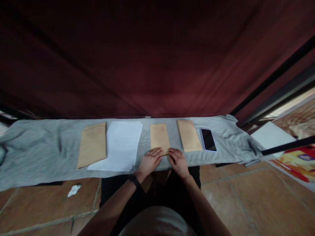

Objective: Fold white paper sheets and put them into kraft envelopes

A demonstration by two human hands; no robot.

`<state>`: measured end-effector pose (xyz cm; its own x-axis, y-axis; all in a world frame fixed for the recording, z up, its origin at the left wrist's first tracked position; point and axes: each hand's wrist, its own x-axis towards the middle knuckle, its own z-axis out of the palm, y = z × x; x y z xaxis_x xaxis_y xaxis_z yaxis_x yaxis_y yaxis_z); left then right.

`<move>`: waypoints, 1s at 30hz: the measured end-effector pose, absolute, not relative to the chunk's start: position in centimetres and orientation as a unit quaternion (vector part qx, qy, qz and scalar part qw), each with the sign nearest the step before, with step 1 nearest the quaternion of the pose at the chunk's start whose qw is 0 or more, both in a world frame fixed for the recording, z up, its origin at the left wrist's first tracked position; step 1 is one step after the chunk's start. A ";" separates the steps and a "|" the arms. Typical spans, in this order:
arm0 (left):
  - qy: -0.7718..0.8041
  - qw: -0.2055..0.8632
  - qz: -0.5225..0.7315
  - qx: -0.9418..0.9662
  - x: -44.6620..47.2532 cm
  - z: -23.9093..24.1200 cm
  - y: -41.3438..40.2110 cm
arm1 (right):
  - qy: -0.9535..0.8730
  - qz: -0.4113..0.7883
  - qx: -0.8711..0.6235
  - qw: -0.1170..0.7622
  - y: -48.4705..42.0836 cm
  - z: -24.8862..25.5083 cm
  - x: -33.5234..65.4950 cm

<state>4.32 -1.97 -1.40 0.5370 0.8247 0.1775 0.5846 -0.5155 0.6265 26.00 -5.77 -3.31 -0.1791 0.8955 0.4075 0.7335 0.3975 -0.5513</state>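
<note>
My left hand [149, 161] and my right hand [178, 162] lie side by side on the near end of a narrow brown envelope [159, 136], fingers stretched flat and pressing on its lower edge. The envelope rests on a grey cloth [36, 150] spread over a low surface. To its left lies a stack of white paper sheets [122, 144], and further left a large brown envelope [92, 144]. Right of my hands sits a second narrow brown envelope [189, 135], then a dark phone [208, 139] with a pale case.
A dark red curtain [147, 59] hangs behind the cloth. Terracotta floor tiles [246, 203] lie in front, with a crumpled white scrap [73, 190] at the left. A white sheet [272, 136] and a colourful print [297, 162] lie at the right, crossed by black bars.
</note>
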 end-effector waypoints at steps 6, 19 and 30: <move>0.486 0.242 0.263 0.797 4.2 -1.5 -2.7 | -0.714 0.110 -0.587 0.366 -5.2 -3.5 25.2; 0.494 0.217 0.273 0.796 4.3 -2.6 -2.6 | -0.733 0.088 -0.556 0.381 -6.5 -4.1 21.6; 0.483 0.145 0.261 0.823 4.3 -3.2 -2.5 | -0.778 0.036 -0.561 0.281 -8.4 -4.1 20.6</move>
<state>4.28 -2.51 -3.22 0.3968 0.8708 0.2902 0.7191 -0.4914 0.4914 20.56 -8.45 -4.06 -0.2140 0.8929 0.3961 0.8523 0.3688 -0.3709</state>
